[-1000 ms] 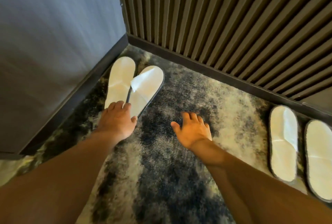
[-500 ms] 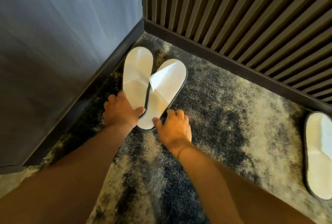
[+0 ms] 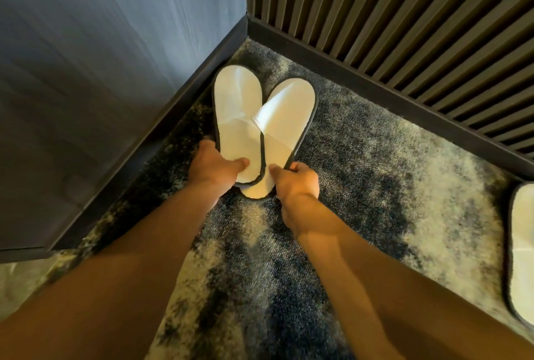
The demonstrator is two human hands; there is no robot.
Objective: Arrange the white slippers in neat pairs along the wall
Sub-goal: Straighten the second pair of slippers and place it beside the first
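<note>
Two flat white cloth slippers with dark piping: left slipper (image 3: 235,117), right slipper (image 3: 284,122), heels overlapping. Left hand (image 3: 213,167) and right hand (image 3: 297,183) each pinch a heel. Probably light, floppy; heel edge grips best.

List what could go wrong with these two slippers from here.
1. The left slipper overlaps the right slipper at the heels; pulling one may drag the other askew.
2. The left hand and right hand pinch only the heels, so the toes could swing.
3. The baseboard sits close; the left slipper may jam against it.
</note>
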